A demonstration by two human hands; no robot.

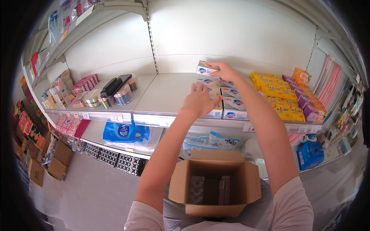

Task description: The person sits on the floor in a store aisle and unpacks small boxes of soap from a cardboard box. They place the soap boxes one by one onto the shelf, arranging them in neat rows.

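A small boxed soap bar (204, 70) is in my right hand (226, 71), pinched between thumb and fingers above the back of the shelf (164, 92). My left hand (199, 99) rests over the left row of stacked soap boxes (212, 83), fingers spread on or just above them; contact is hard to tell. Another row of soap boxes (234, 103) stands right beside it, partly behind my right arm. Below, an open cardboard box (215, 210) sits at my lap, with several small packs (198, 189) inside along its left and others near its middle.
Yellow packs (284, 99) and purple and orange boxes (306, 105) stand to the right. On the left are clear jars (122, 93), with black cases (115, 85) on top. A price rail (153, 119) edges the shelf; blue packs (125, 132) lie below.
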